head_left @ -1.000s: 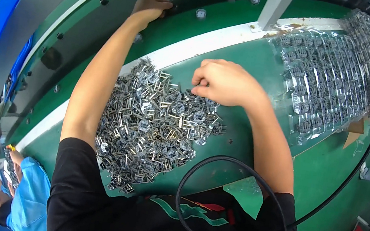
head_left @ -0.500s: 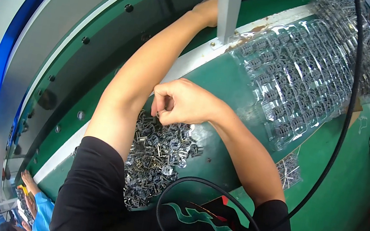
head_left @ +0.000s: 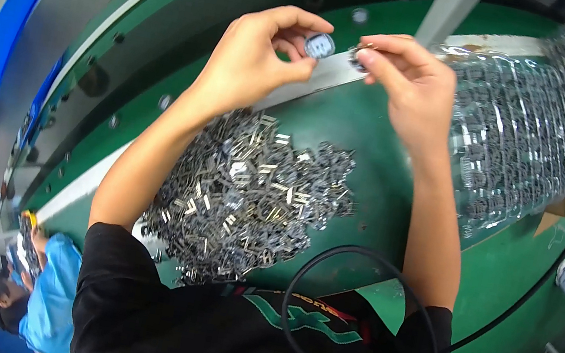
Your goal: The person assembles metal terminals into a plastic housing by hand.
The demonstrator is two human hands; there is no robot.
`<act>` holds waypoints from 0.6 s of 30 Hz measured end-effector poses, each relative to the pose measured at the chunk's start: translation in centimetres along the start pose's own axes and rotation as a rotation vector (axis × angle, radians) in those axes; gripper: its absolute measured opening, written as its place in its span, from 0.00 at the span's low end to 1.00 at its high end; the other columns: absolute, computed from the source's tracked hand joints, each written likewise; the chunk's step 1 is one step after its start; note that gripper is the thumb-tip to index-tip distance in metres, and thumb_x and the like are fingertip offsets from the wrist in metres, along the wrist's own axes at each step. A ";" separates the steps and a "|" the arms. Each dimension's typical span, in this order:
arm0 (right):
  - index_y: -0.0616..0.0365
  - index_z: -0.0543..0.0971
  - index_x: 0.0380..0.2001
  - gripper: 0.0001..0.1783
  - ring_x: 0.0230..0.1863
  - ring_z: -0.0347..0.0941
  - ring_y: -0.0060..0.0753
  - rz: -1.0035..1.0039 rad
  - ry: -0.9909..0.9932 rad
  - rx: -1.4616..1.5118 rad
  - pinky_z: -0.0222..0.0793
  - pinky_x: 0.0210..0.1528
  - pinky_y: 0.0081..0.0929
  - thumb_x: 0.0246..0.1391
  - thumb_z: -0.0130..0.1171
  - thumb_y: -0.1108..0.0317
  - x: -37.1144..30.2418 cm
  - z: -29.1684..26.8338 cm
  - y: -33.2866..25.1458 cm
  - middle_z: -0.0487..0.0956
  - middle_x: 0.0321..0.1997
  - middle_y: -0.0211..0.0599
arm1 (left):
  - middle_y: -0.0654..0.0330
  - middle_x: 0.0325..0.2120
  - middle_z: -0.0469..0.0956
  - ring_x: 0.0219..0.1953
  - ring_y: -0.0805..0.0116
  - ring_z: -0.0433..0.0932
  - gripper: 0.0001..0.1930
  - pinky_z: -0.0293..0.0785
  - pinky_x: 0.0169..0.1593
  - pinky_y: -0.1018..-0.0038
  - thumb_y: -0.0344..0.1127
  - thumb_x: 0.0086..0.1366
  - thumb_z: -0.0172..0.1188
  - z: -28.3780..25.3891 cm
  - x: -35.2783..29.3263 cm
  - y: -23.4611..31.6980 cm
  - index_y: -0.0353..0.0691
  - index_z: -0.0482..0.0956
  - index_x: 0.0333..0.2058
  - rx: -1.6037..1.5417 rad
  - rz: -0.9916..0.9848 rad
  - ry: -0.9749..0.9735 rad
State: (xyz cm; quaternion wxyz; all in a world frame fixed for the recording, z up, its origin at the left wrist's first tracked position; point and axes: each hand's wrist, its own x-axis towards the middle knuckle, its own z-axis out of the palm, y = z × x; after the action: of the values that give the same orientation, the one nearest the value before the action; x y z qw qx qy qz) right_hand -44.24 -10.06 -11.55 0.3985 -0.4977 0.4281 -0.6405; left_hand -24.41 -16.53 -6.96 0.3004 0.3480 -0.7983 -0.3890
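Note:
Between the thumb and fingers of my left hand [head_left: 247, 57] is a small round part [head_left: 319, 46] with a dark rim and a pale face. Just to its right, my right hand [head_left: 419, 87] pinches a small metal piece [head_left: 358, 55] that looks dark with a shiny prong; its exact shape is blurred. Both hands are raised over the white rail at the table's far side, and the two parts are apart. Below them, a heap of small dark metal parts with shiny prongs [head_left: 258, 187] spreads over the green tabletop [head_left: 374, 170].
Stacked clear plastic trays [head_left: 516, 135] full of similar parts lie at the right. Beyond the white rail, a green conveyor [head_left: 149, 119] carries a few round parts. A grey post [head_left: 451, 13] rises at the far side. A black cable loops before me. A co-worker in blue [head_left: 55, 288] is at lower left.
My left hand has come back from the conveyor by the post, now with the round part. My right hand has moved up and away from above the heap. My view has shifted.

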 end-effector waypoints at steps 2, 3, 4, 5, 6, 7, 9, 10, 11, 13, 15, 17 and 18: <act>0.65 0.83 0.36 0.06 0.34 0.77 0.21 -0.101 -0.034 -0.095 0.73 0.33 0.19 0.53 0.64 0.77 -0.6 1.2 -0.4 0.81 0.35 0.33 | 0.60 0.30 0.81 0.29 0.79 0.78 0.19 0.77 0.38 0.80 0.23 0.50 0.63 -0.4 -2.7 0.1 0.34 0.81 0.44 0.069 0.041 0.033; 0.64 0.83 0.35 0.06 0.33 0.77 0.22 -0.219 -0.040 -0.196 0.72 0.32 0.19 0.52 0.65 0.77 -0.9 1.8 -0.5 0.81 0.35 0.32 | 0.60 0.30 0.81 0.29 0.79 0.78 0.19 0.77 0.38 0.80 0.23 0.50 0.63 -0.6 -3.7 0.4 0.34 0.81 0.44 0.063 0.021 0.049; 0.64 0.83 0.35 0.06 0.33 0.77 0.22 -0.211 -0.061 -0.195 0.72 0.32 0.19 0.52 0.65 0.77 -1.1 2.4 -0.6 0.81 0.35 0.32 | 0.62 0.29 0.79 0.29 0.81 0.76 0.19 0.75 0.36 0.82 0.21 0.52 0.62 -0.8 -4.4 0.9 0.33 0.81 0.45 0.049 -0.068 -0.010; 0.63 0.83 0.34 0.06 0.32 0.76 0.23 -0.308 -0.122 -0.274 0.72 0.32 0.19 0.51 0.65 0.77 -1.4 2.9 -0.6 0.81 0.35 0.33 | 0.65 0.28 0.78 0.28 0.84 0.73 0.19 0.73 0.34 0.85 0.20 0.54 0.62 -1.0 -5.1 1.0 0.32 0.80 0.47 0.030 -0.156 -0.071; 0.62 0.83 0.33 0.06 0.32 0.76 0.24 -0.407 -0.183 -0.352 0.72 0.32 0.20 0.50 0.65 0.77 -1.6 3.4 -0.7 0.80 0.35 0.33 | 0.65 0.28 0.78 0.28 0.84 0.73 0.19 0.73 0.34 0.85 0.20 0.54 0.62 -1.1 -5.7 0.9 0.32 0.80 0.47 0.021 -0.168 -0.057; 0.61 0.83 0.32 0.06 0.31 0.75 0.27 -0.432 -0.205 -0.413 0.71 0.31 0.22 0.49 0.65 0.78 -1.9 3.9 -1.0 0.79 0.34 0.34 | 0.66 0.27 0.76 0.27 0.85 0.72 0.19 0.71 0.32 0.86 0.20 0.54 0.61 -1.2 -6.1 0.7 0.32 0.80 0.47 0.012 -0.160 -0.075; 0.61 0.82 0.32 0.05 0.30 0.75 0.27 -0.446 -0.253 -0.446 0.71 0.30 0.23 0.49 0.64 0.78 -2.5 4.6 -1.0 0.78 0.33 0.34 | 0.68 0.24 0.73 0.25 0.88 0.69 0.18 0.67 0.29 0.89 0.19 0.54 0.61 -1.2 -6.9 0.5 0.32 0.80 0.46 -0.058 -0.184 -0.101; 0.61 0.82 0.32 0.05 0.30 0.74 0.28 -0.463 -0.282 -0.476 0.70 0.29 0.24 0.49 0.64 0.78 -2.6 4.8 -0.9 0.77 0.32 0.33 | 0.68 0.24 0.73 0.25 0.88 0.69 0.18 0.67 0.29 0.89 0.19 0.54 0.61 -1.2 -7.2 0.5 0.32 0.80 0.46 -0.067 -0.186 -0.092; 0.60 0.82 0.32 0.06 0.29 0.73 0.28 -0.530 -0.299 -0.510 0.69 0.28 0.24 0.49 0.64 0.79 -2.6 4.9 -0.6 0.75 0.31 0.32 | 0.68 0.25 0.73 0.25 0.88 0.69 0.18 0.68 0.29 0.88 0.20 0.55 0.61 -1.3 -7.4 0.6 0.32 0.80 0.46 -0.111 -0.213 -0.111; 0.60 0.82 0.32 0.06 0.28 0.73 0.27 -0.548 -0.297 -0.532 0.69 0.28 0.24 0.48 0.64 0.79 -2.8 5.2 -0.6 0.75 0.31 0.32 | 0.67 0.26 0.73 0.26 0.87 0.70 0.18 0.68 0.30 0.88 0.20 0.55 0.62 -1.3 -7.8 0.5 0.32 0.80 0.46 -0.161 -0.241 -0.123; 0.60 0.82 0.31 0.06 0.28 0.73 0.27 -0.567 -0.290 -0.551 0.68 0.28 0.24 0.48 0.65 0.79 -3.2 5.5 -0.5 0.75 0.31 0.32 | 0.66 0.28 0.73 0.27 0.86 0.71 0.17 0.69 0.31 0.87 0.21 0.56 0.62 -1.1 -8.0 0.0 0.32 0.81 0.46 -0.257 -0.252 -0.117; 0.60 0.82 0.32 0.07 0.28 0.73 0.27 -0.465 -0.221 -0.468 0.69 0.28 0.23 0.47 0.66 0.79 -3.5 5.8 -0.2 0.74 0.31 0.33 | 0.65 0.29 0.74 0.29 0.84 0.73 0.17 0.71 0.33 0.85 0.22 0.57 0.63 -1.2 -8.1 0.3 0.32 0.81 0.47 -0.267 -0.234 -0.111; 0.60 0.82 0.32 0.07 0.28 0.73 0.27 -0.464 -0.221 -0.468 0.69 0.28 0.23 0.47 0.66 0.79 -3.8 6.1 -0.2 0.74 0.31 0.33 | 0.64 0.31 0.75 0.31 0.82 0.74 0.16 0.73 0.35 0.84 0.24 0.59 0.64 -1.1 -8.0 0.5 0.32 0.81 0.47 -0.275 -0.217 -0.110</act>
State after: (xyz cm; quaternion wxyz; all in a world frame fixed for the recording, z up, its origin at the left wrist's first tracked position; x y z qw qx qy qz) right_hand -37.61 -7.41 -11.69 0.1611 -0.7260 0.3931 -0.5407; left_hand -19.08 -10.43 -7.68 0.2573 0.3656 -0.7107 -0.5432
